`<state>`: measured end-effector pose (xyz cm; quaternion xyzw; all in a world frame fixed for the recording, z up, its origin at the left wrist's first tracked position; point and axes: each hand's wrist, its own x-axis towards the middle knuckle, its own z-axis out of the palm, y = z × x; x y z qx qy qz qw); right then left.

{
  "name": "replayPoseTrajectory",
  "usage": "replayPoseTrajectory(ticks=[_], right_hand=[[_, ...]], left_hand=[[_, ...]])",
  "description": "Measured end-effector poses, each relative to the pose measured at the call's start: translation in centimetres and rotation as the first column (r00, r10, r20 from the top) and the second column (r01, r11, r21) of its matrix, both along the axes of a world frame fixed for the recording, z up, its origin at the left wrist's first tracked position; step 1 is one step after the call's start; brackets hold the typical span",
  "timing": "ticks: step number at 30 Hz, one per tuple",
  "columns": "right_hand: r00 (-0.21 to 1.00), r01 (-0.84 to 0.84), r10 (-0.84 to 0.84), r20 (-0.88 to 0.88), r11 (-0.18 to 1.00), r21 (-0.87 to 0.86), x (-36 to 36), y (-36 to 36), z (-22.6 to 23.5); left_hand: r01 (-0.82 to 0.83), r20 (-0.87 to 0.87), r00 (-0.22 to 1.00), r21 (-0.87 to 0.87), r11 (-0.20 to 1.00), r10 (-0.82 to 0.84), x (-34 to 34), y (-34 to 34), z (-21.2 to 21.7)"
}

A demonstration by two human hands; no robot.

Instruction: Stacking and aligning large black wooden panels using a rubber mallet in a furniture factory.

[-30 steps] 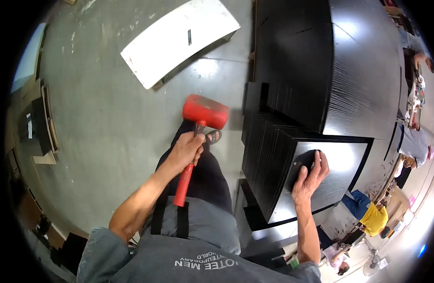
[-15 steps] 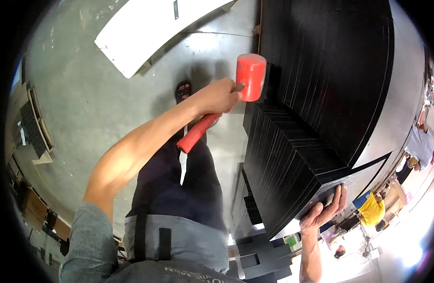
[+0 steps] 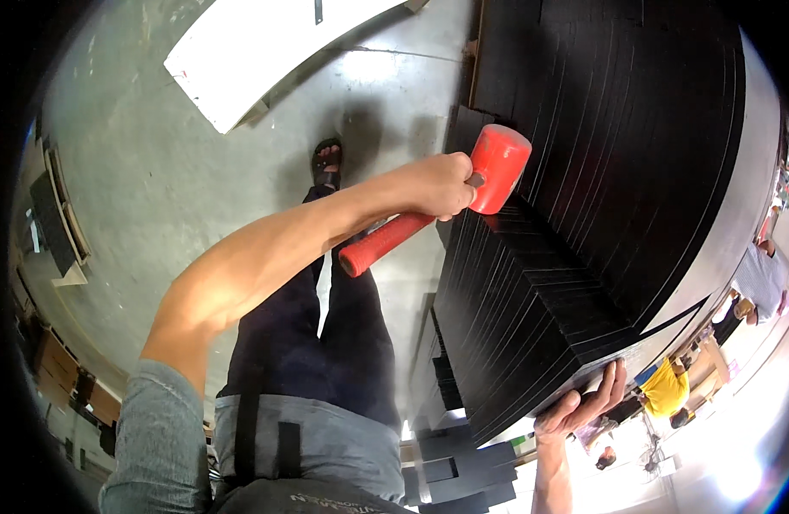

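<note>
A red mallet (image 3: 501,170) is in my left hand (image 3: 446,184), whose fingers are closed round the handle just below the head. The red grip end points back toward my legs. Its head is over the far end of a black stack of thin boards (image 3: 506,317), beside a taller black stack (image 3: 634,146); whether it touches them I cannot tell. At the near right end of the lower stack, my right hand (image 3: 583,401) rests against the boards' end face, fingers stretched and thumb apart.
A white curved-looking panel (image 3: 266,60) lies ahead on the left above the grey floor (image 3: 154,163). Dark flat pieces (image 3: 463,467) are near my right side. Far right, people are at work, one in a yellow top (image 3: 666,390). Boards lean at far left (image 3: 58,210).
My left hand has carried the mallet to the right and slightly nearer, over the lower stack. My right hand stays at the stack's end. The view has shifted a little.
</note>
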<state>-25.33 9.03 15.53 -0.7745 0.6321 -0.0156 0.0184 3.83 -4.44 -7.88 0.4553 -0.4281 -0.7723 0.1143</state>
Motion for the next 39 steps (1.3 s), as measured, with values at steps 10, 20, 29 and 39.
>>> replayPoseTrajectory(ticks=[10,20,29,39], right_hand=[[0.998,-0.046,0.048,-0.027,0.996,0.08,-0.6,0.2,0.5],[0.999,-0.045,0.046,-0.018,0.998,0.05,-0.3,0.1,0.2],[0.999,-0.024,0.025,-0.028,0.999,0.036,0.0,0.1,0.2],[0.999,-0.012,0.013,-0.034,1.0,0.021,0.4,0.0,0.3]], left_hand=[[-0.063,-0.042,0.997,0.058,0.996,0.065,-0.2,0.6,-1.4],[0.048,0.016,0.999,0.003,0.999,-0.048,0.0,-0.8,-3.3],[0.032,0.054,0.998,0.058,0.998,-0.035,-0.3,-1.4,-2.4],[0.011,0.037,0.999,0.073,0.997,-0.013,-0.6,-1.0,-5.0]])
